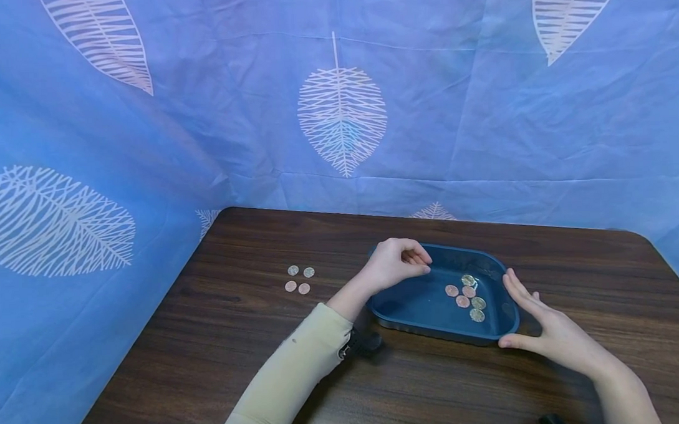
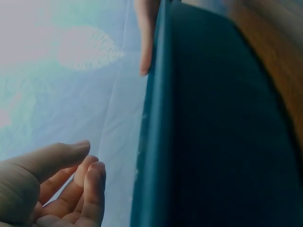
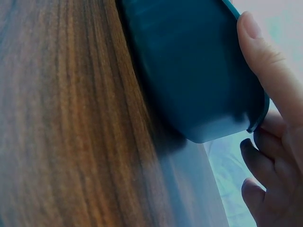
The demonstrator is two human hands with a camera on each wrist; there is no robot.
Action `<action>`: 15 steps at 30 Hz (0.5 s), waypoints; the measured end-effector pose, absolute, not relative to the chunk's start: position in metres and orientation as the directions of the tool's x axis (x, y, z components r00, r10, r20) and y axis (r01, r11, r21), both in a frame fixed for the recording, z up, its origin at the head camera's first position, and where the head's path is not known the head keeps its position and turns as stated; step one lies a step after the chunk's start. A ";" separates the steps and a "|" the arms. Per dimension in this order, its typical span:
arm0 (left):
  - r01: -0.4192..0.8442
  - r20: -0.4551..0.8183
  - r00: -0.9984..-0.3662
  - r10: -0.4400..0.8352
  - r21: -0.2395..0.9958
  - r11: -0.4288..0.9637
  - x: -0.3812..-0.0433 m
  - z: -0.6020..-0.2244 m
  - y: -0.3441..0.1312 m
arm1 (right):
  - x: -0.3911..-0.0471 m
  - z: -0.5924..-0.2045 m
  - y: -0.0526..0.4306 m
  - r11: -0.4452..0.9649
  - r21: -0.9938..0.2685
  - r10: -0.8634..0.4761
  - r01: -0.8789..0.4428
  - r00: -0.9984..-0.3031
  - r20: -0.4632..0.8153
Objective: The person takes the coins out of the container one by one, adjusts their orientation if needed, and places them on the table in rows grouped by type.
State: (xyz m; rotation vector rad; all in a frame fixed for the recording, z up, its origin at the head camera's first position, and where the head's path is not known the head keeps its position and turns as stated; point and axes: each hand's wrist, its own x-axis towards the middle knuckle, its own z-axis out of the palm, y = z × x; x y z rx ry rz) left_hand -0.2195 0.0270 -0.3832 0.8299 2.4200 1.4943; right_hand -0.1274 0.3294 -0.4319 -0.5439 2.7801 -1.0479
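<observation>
A dark blue tray (image 1: 408, 330) with rounded corners stands on the table. Several copper and yellowish coins (image 1: 462, 301) lie inside, toward its right end. My left hand (image 1: 396, 262) hovers over the tray's left end. Its fingers are loosely bent with the thumb near them, and the left wrist view shows nothing between thumb and fingertips (image 2: 97, 166). Around the right end of the tray, my right hand (image 1: 551, 329) is spread, thumb at the near corner and fingers along the outer rim. In the right wrist view the thumb (image 3: 265, 59) lies against the rim.
On the dark wooden table (image 1: 209, 347), left of the tray, several copper and silver coins (image 1: 304, 289) lie in a small cluster. A blue cloth (image 1: 426, 109) with white leaf prints hangs behind and at the left. A small black object (image 1: 552, 421) sits at the bottom edge.
</observation>
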 end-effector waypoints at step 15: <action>0.336 0.083 -0.829 0.552 0.865 0.374 -0.225 -0.393 0.082 | -0.130 -0.431 0.331 0.678 -0.674 -0.390 -0.293 -0.921 0.008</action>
